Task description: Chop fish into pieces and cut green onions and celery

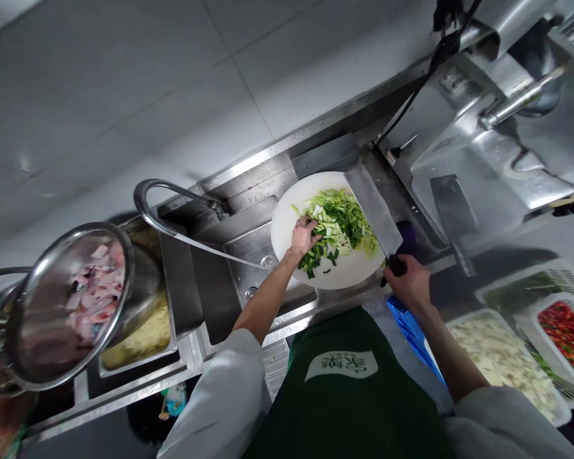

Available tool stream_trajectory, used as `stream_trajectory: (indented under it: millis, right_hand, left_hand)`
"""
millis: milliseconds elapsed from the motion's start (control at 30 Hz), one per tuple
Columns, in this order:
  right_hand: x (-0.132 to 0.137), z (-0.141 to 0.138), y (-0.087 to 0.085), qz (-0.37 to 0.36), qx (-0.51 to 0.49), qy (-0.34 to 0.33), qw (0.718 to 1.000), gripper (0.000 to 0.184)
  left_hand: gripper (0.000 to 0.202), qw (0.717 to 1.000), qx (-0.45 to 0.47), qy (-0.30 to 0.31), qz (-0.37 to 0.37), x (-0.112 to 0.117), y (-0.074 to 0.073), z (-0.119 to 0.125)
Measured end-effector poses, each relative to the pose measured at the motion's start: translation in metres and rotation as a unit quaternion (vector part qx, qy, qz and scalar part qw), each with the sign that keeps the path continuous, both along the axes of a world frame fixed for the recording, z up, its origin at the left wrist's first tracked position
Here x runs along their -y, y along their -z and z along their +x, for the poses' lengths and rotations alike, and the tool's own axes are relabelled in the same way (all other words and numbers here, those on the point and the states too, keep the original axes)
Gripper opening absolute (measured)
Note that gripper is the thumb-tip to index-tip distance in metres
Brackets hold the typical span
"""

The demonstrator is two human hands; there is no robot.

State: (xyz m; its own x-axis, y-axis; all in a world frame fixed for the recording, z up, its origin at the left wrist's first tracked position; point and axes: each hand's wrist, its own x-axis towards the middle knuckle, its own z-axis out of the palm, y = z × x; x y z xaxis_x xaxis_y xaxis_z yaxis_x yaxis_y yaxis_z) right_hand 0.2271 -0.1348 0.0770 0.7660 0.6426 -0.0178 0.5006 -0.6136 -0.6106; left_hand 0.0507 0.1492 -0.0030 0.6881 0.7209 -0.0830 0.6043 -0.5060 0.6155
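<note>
A round white cutting board [284,220] lies across the sink, bearing a heap of chopped green vegetables [345,213] with pale stems and dark leaves. At the heap's left side my left hand [304,237] has its fingers curled into the greens, closed on some of them. My right hand [409,280] grips the black handle of a cleaver [375,207]. Its broad blade slants over the board's right part, beside the heap. A few dark green bits [326,271] lie near the board's front edge.
A curved faucet [160,185] runs water into the sink [239,258] on the left. Beyond it stand a steel bowl of cut fish [98,290] and a tray of pale slices [146,331]. At right are another cleaver [454,207], a white tub [507,357] and chopped red peppers [564,331].
</note>
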Motion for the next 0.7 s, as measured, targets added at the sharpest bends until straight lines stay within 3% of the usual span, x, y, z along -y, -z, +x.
stream_trajectory:
  millis: [133,233,300,400,500,600,700]
  right_hand:
    - [-0.001,0.0,0.001,0.003,0.002,-0.005,1.0,0.035]
    - [-0.002,-0.001,0.003,-0.013,0.004,-0.007,1.0,0.036]
    - [-0.002,-0.003,0.005,-0.023,0.013,-0.012,1.0,0.034]
    - [-0.004,-0.009,0.012,-0.035,0.047,-0.027,0.998,0.034]
    - [-0.011,-0.021,0.02,-0.054,0.084,-0.061,0.993,0.033]
    - [-0.025,-0.037,0.029,-0.093,0.096,-0.109,0.985,0.033]
    - [-0.04,-0.055,0.039,-0.143,0.098,-0.144,0.974,0.032]
  left_hand:
    - [0.019,0.992,0.109,-0.042,-0.043,-0.012,-0.001,0.002]
    - [0.019,0.966,0.207,-0.11,-0.106,-0.02,-0.003,0.006]
    - [0.019,0.935,0.265,-0.172,-0.16,-0.024,-0.008,0.007]
    - [0.024,0.866,0.348,-0.262,-0.247,-0.031,-0.018,-0.002]
    - [0.032,0.786,0.423,-0.303,-0.333,-0.036,-0.029,-0.034]
    - [0.038,0.723,0.474,-0.34,-0.371,-0.043,-0.032,-0.087]
    - [0.038,0.661,0.494,-0.415,-0.384,-0.055,-0.028,-0.142]
